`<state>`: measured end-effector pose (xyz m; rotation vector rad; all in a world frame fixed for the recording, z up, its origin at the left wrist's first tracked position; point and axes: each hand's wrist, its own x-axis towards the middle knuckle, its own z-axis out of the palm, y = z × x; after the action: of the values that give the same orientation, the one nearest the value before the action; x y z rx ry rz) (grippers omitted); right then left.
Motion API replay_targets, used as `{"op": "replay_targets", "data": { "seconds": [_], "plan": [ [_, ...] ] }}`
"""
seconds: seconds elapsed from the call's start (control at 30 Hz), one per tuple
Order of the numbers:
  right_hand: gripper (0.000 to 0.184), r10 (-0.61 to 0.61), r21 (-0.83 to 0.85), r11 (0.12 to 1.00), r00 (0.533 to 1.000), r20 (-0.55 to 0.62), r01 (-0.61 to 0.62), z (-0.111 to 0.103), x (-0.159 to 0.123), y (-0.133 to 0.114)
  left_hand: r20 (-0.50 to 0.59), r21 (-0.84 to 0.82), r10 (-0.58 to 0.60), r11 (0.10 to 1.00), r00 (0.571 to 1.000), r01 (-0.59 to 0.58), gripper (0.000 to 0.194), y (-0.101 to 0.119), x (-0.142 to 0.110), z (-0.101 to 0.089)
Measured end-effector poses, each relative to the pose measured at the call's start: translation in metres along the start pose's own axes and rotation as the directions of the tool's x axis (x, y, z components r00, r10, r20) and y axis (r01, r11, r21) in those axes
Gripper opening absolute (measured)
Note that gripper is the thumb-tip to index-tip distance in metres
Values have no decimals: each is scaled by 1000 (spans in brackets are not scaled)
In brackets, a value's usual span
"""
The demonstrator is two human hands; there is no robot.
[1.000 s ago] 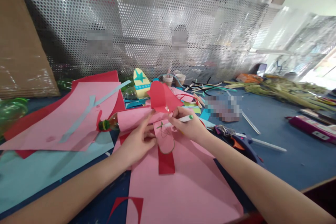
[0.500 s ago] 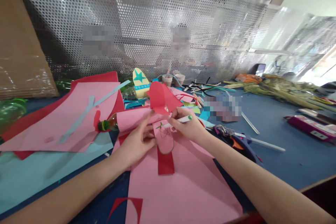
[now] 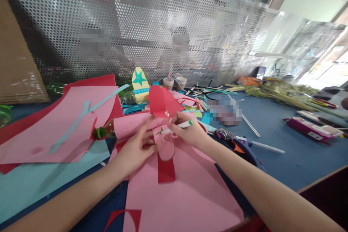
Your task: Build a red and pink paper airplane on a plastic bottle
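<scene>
My right hand (image 3: 189,130) is closed round a white marker (image 3: 179,126) with a green end. The marker's tip touches a rounded pink paper cutout (image 3: 165,149), which bears green and dark drawn lines. At the cutout's left edge lies my left hand (image 3: 136,150), its index finger stretched towards a bottle wrapped in pink paper (image 3: 129,126). The bottle's brown neck points left. Under the cutout a red paper strip (image 3: 166,170) rests on a large pink sheet (image 3: 182,203). Red folded paper (image 3: 160,101) stands just beyond my hands.
Pink and red sheets (image 3: 73,116) with light-blue strips lie at left, over a blue sheet (image 3: 54,177). A hot glue gun (image 3: 247,152) lies at right near a purple box (image 3: 310,129). Behind are a yellow rocket-like piece (image 3: 139,83), cups (image 3: 181,82) and dried leaves (image 3: 274,88).
The whole view has shifted slightly, so things appear farther left. My right hand still holds the marker against the cutout, and my left hand keeps its place beside it.
</scene>
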<state>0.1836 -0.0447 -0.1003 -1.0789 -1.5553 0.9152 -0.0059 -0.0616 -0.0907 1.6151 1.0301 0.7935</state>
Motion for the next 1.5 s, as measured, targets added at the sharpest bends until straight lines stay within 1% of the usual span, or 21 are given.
{"op": "replay_targets", "data": {
  "seconds": [0.17, 0.23, 0.37, 0.5, 0.6, 0.83, 0.97, 1.17, 1.5],
  "plan": [
    [19, -4, -26, 1000, 1000, -1, 4, -1, 0, 0, 7, 6, -8, 1000, 1000, 8, 88, 0, 0, 0],
    [17, 2, -35, 999, 1000, -3, -2, -1, 0, -1, -6, 9, -22, 1000, 1000, 23, 86, 0, 0, 2],
    [16, 20, -55, 998, 1000, -11, -21, -2, -1, -3, -23, 3, -45, 999, 999, 45, 89, -1, 1, 3],
    [17, 27, -29, 999, 999, -20, -27, -1, -2, -3, -29, -4, -43, 999, 999, 43, 89, -4, 1, 3],
    [17, 25, -31, 999, 1000, -14, -26, -1, -1, -1, -7, 1, -44, 999, 999, 44, 89, -3, 1, 2],
    [16, 32, -28, 999, 999, -17, -33, -1, 0, 3, -8, 14, -42, 999, 999, 42, 88, -2, 1, 3],
    [19, 12, -10, 1000, 1000, -15, -12, -1, -1, 1, -43, 12, -35, 999, 998, 35, 86, -1, 1, 3],
    [18, 14, -47, 999, 1000, 15, -13, -2, -1, 1, -35, 5, -41, 999, 999, 41, 85, 1, -1, 3],
    [16, 22, -44, 999, 1000, 10, -22, -1, -2, -2, -26, -15, -21, 1000, 999, 21, 83, 3, -1, 3]
  ]
}}
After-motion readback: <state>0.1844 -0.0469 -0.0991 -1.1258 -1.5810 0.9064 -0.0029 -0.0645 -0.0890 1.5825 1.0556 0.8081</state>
